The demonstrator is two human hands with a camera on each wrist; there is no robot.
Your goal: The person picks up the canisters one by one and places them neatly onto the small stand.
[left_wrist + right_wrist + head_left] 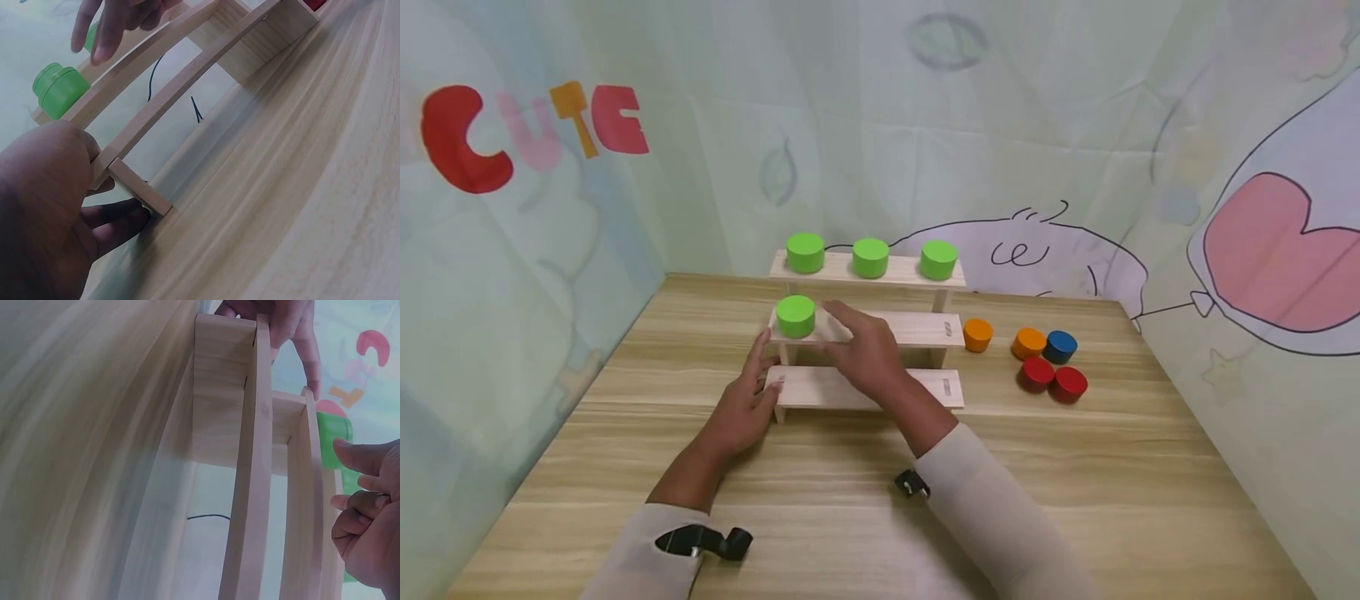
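Note:
A three-step wooden stand (917,327) stands on the table. My left hand (743,408) holds its left end; in the left wrist view the thumb side lies against the bottom step's end and fingers reach behind the support. A green round block (795,317) sits at the left of the middle step. Just right of it hovers my right hand (868,350), holding nothing, with a gap between it and the block. On the top step are three more green blocks: left (806,253), middle (870,258) and right (938,260).
Right of the stand, on the wood-grain table (1037,492), lie two orange blocks (977,335), a blue block (1061,347) and two red blocks (1037,375). A printed cloth backdrop (850,125) hangs behind the table and along its sides.

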